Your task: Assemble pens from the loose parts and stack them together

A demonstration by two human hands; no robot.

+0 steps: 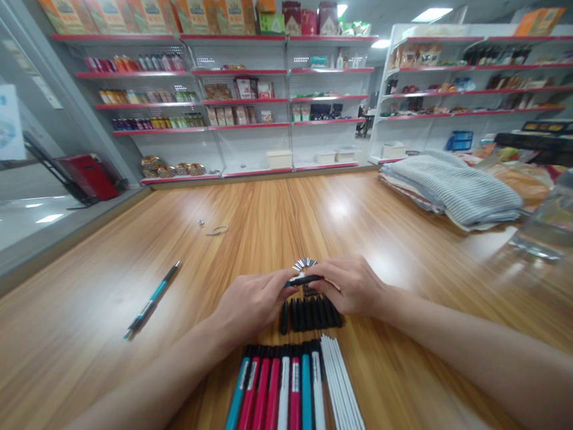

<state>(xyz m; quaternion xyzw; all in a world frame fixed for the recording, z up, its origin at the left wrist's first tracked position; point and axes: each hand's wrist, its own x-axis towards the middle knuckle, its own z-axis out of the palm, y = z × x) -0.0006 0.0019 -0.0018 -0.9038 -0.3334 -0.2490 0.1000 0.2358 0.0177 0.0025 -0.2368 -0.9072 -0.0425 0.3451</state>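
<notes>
Over the middle of the table, my left hand (254, 298) and my right hand (353, 284) pinch the two ends of a dark pen part (304, 280), which lies level between them. A bit of blue shows at its left end; the fingers cover the rest. Just beyond the fingertips, silver pen tips (304, 263) are fanned out in an arc. Beneath the hands lies a row of black pen pieces (311, 314). Closer to me are several pen barrels (270, 397) in blue, red and white with black tops. Beside them on the right lie thin white refills (343, 391).
A blue and black pen (153, 300) lies at the left of the wooden table (361, 376). Past it are a small loop (218, 231) and a tiny piece (201, 222). Folded striped cloth (465, 189) and a clear container (562, 211) stand right. Stocked shelves (241, 102) rise behind.
</notes>
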